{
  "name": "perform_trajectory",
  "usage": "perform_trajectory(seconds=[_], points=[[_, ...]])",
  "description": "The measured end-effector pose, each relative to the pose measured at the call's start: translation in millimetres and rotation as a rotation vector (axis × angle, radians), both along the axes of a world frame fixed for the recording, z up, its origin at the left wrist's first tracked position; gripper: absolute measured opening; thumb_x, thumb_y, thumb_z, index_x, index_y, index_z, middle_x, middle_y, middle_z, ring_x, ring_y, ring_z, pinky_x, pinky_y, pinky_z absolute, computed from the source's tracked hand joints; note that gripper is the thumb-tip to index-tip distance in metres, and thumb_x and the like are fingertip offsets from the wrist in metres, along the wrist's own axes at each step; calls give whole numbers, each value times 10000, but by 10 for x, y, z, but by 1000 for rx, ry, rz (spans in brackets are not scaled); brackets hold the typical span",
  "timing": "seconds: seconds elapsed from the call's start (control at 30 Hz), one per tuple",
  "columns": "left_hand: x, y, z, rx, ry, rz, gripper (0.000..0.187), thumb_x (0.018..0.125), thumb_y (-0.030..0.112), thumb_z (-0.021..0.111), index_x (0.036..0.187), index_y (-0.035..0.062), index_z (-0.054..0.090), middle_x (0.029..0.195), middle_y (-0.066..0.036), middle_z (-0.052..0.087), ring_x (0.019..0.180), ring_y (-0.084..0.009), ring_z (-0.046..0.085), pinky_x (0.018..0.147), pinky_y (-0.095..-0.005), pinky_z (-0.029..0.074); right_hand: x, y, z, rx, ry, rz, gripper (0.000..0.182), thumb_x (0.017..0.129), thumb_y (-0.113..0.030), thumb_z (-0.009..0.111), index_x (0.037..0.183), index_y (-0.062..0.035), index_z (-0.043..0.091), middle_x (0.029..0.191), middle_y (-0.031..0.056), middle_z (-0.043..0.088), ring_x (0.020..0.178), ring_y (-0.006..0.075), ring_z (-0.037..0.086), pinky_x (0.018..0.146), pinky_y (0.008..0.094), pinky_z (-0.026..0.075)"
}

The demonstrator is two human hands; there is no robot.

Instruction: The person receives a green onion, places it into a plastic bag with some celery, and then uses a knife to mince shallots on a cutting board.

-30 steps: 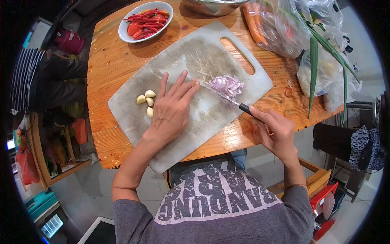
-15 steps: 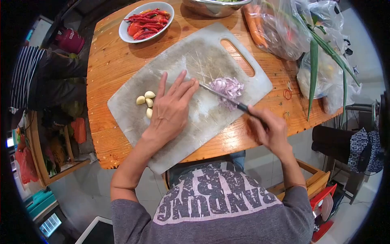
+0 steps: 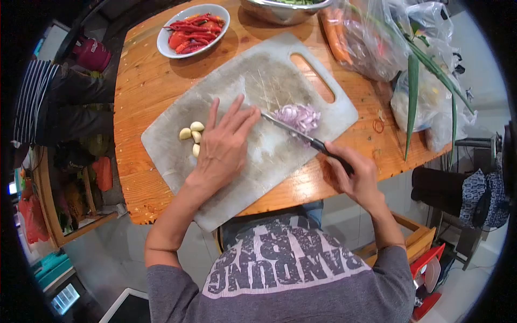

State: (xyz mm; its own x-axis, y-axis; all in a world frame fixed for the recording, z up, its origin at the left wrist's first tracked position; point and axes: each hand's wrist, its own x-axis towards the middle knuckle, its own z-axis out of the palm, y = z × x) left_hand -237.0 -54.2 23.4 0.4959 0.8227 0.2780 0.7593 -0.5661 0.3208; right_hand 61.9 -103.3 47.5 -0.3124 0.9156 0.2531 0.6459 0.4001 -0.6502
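Observation:
My right hand [image 3: 356, 175] is wrapped round the black handle of a knife [image 3: 291, 130], whose blade slants across the cutting board [image 3: 258, 185]. Beside the blade, on its far side, lies a pile of sliced shallots [image 3: 300, 117], with some bits along the blade's near edge. My left hand [image 3: 223, 148] rests over the middle of the board, palm down, fingers stretched out. One of its fingertips is right at the knife's tip. Several peeled garlic cloves [image 3: 196, 126] sit just left of this hand, partly close against its edge.
A white bowl of red chilies and tomatoes [image 3: 169, 51] stands at the back left of the wooden table [image 3: 137, 97]. A metal bowl [image 3: 285, 13] is behind the board. Plastic bags [image 3: 377, 59] with carrots [image 3: 336, 37] and green leaves [image 3: 412, 102] lie at the right.
The knife has swung slightly, its blade now on the near side of the shallot pile, which looks more gathered. My left hand keeps nearly the same place; the view has shifted a little.

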Motion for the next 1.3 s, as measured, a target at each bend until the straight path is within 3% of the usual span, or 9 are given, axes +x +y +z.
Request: perform_trajectory(seconds=[0.1, 0.27, 0.4, 0.5, 0.53, 0.63, 1.03, 1.13, 1.3], points=[[27, -21, -5, -11, 1, 10, 685, 723, -120, 574, 1392, 27, 551, 1384, -116, 577, 1459, -309, 424, 1250, -576, 202, 25, 78, 161, 90, -141, 39, 405, 820, 9, 767, 1217, -43, 703, 861, 153, 701, 671, 260, 674, 597, 333, 523], [28, -16, -28, 18, 17, 12, 693, 717, -114, 581, 1396, 18, 551, 1386, -119, 577, 1463, -306, 418, 1251, -571, 203, 2, 129, 178, -9, -37, -24, 329, 823, 7, 765, 1144, -62, 754, 834, 129, 705, 666, 225, 669, 593, 325, 518], [14, 3, -4, 39, 31, 25, 691, 724, -115, 581, 1403, 10, 544, 1385, -124, 577, 1469, -307, 410, 1251, -570, 203, 34, 230, -60, 3, 37, -39, 314, 836, -6, 766, 1145, -56, 750, 923, 150, 744, 753, 253, 722, 647, 326, 549], [40, 5, -1, 2, 43, 29, 694, 721, -118, 582, 1403, 9, 543, 1400, -127, 572, 1471, -308, 406, 1254, -566, 197, 27, 192, 139, -42, -118, -33, 329, 827, -9, 770, 1152, -61, 749, 877, 148, 727, 746, 261, 720, 636, 337, 541], [27, 0, -5, -2, 42, 28, 697, 719, -119, 583, 1404, 9, 542, 1401, -128, 572, 1472, -309, 405, 1255, -566, 196, -11, 250, -40, 53, 50, 9, 322, 851, 56, 721, 1162, -26, 745, 882, 120, 732, 672, 154, 650, 602, 273, 503], [13, 29, -11, 6, 27, 41, 706, 712, -122, 587, 1404, 8, 541, 1405, -128, 572, 1473, -309, 403, 1257, -564, 191, 62, 221, 81, 57, -78, 12, 400, 795, -10, 786, 1186, -88, 745, 743, 114, 654, 606, 227, 640, 558, 343, 490], [44, -11, -32, 72, 119, 75, 629, 750, -97, 529, 1371, -6, 569, 1403, -130, 591, 1470, -290, 417, 1257, -571, 178, -5, 258, 72, 28, -26, -4, 431, 803, 28, 758, 1209, -113, 732, 831, 96, 640, 619, 208, 604, 569, 330, 481], [70, 27, -10, 89, 100, 81, 629, 745, -99, 527, 1365, -5, 576, 1402, -127, 595, 1473, -287, 413, 1258, -577, 165, 21, 274, -27, 30, -30, -59, 445, 790, 19, 756, 1210, -126, 736, 922, 79, 648, 706, 217, 615, 613, 325, 491], [66, -5, -9, 54, 79, 72, 662, 729, -104, 537, 1382, -1, 567, 1406, -121, 592, 1472, -287, 413, 1262, -583, 139, -32, 265, 65, 334, -334, -92, 547, 686, 18, 735, 1207, -148, 742, 962, 65, 643, 887, 269, 581, 785, 379, 463]])
